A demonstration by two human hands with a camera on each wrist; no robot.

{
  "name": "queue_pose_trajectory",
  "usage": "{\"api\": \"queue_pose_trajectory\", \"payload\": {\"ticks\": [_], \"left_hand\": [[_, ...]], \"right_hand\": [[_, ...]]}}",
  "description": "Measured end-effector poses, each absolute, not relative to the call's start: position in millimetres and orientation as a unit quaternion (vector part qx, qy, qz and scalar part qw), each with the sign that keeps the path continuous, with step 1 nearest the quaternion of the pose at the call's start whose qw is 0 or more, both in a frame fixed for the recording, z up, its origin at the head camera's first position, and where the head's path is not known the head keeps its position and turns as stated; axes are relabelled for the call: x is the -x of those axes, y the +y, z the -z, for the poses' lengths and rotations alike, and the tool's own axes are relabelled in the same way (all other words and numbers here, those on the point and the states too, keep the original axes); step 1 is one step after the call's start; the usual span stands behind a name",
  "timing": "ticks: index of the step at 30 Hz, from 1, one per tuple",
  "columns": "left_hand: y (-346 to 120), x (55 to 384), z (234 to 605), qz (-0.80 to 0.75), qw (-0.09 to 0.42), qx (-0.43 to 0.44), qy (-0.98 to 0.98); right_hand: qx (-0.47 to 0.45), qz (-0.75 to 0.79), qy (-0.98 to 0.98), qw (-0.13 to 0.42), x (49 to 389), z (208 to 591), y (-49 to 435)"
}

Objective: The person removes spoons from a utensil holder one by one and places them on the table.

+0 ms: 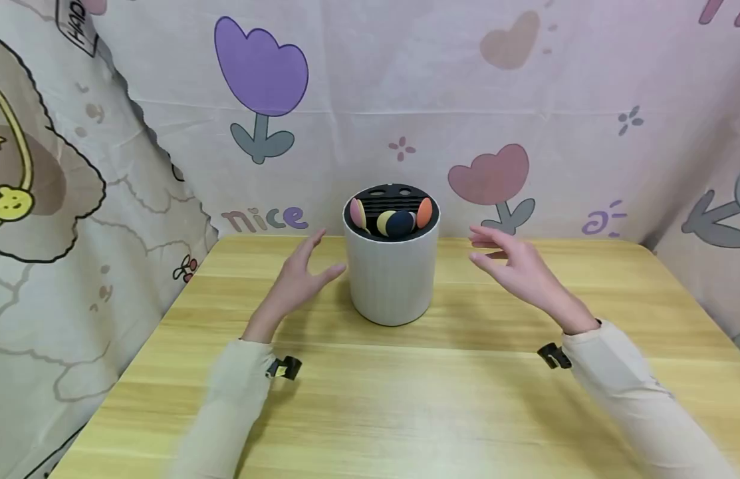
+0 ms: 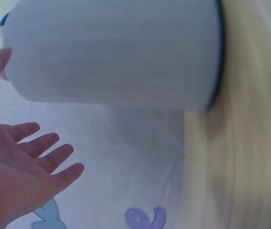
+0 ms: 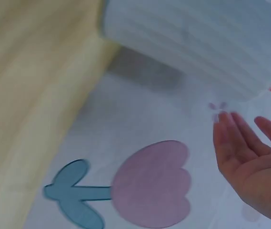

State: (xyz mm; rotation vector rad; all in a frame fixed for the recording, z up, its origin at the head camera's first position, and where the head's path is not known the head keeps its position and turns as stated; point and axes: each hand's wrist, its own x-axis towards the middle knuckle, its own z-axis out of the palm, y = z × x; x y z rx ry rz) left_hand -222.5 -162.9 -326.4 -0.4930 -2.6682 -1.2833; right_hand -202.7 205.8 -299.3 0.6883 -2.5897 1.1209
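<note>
A white ribbed round container (image 1: 391,283) stands upright at the back of the wooden table. Its black slotted top (image 1: 390,193) holds several rounded pieces, among them a pink one (image 1: 358,213), a dark navy one (image 1: 399,224) and an orange one (image 1: 424,213). My left hand (image 1: 298,276) is just left of the container, thumb and fingers spread, holding nothing. To the right, farther off, my right hand (image 1: 516,263) hovers with relaxed fingers and nothing in it. In the left wrist view the container (image 2: 111,52) fills the space beside the left hand (image 2: 21,167).
The wooden table (image 1: 370,399) reaches back to a patterned cloth (image 1: 358,80) hanging directly behind the container. More cloth (image 1: 46,299) hangs along the left side. A small black device (image 1: 284,368) sits at the left cuff, another (image 1: 554,356) at the right.
</note>
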Motion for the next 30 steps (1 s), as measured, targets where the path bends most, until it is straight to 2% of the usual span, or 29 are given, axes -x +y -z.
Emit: {"api": "queue_pose_trajectory", "payload": {"ticks": [4,12,22,30], "left_hand": [[-150.8,232.2,325.9,0.499,0.062,0.174,-0.846],[-131.4,247.4,320.8,0.575,0.057,0.181,-0.795],[-120.1,260.6,316.9,0.623,0.047,0.192,-0.757],[-117.2,264.1,318.2,0.651,0.035,0.201,-0.731]], "right_hand": [[-0.227,-0.402,-0.878,0.124,203.9,290.7,197.8],[-0.227,-0.431,-0.868,0.098,219.9,269.7,186.5],[-0.207,-0.511,-0.834,0.018,246.0,244.2,172.3],[-0.215,-0.547,-0.808,-0.038,255.9,239.7,166.5]]}}
